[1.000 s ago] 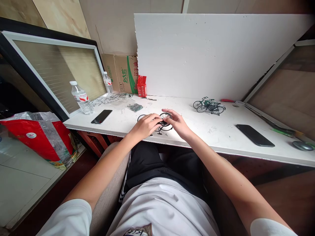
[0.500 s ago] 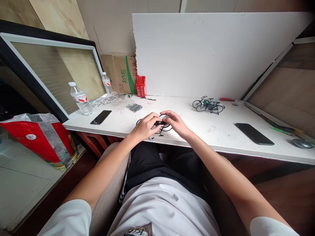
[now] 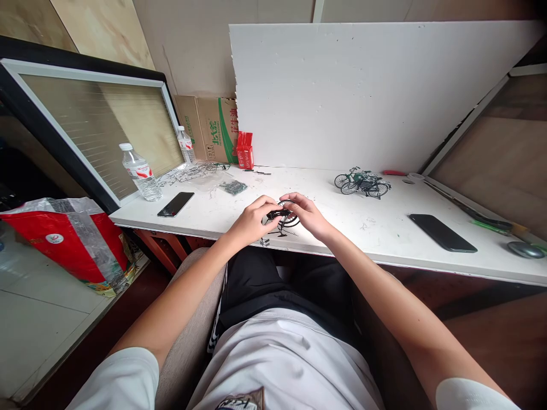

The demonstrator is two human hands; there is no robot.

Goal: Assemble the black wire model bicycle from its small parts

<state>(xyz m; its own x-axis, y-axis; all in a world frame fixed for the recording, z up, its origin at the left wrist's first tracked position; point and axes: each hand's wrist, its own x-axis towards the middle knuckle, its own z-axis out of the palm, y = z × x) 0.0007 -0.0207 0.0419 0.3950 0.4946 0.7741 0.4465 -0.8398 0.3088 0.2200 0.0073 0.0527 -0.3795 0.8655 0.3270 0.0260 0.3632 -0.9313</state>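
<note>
Between my hands, just over the table's front edge, is a small black model bicycle. Its spoked wheel shows by my right fingers, and a stand-like part points down below the frame. My left hand is closed around the frame from the left, hiding that end of the model. My right hand pinches the model near the wheel, thumb and fingers bent over it. A small silvery part lies at the table edge below my left hand.
Two assembled model bicycles stand at the back right. Phones lie left and right, with a mouse beyond. Loose part frames, a small bag of parts, a water bottle and a red box are at left.
The model bicycle has turned slightly in my hands; the wheel that showed left of my left hand is now hidden. Both hands keep their hold and have barely shifted.
</note>
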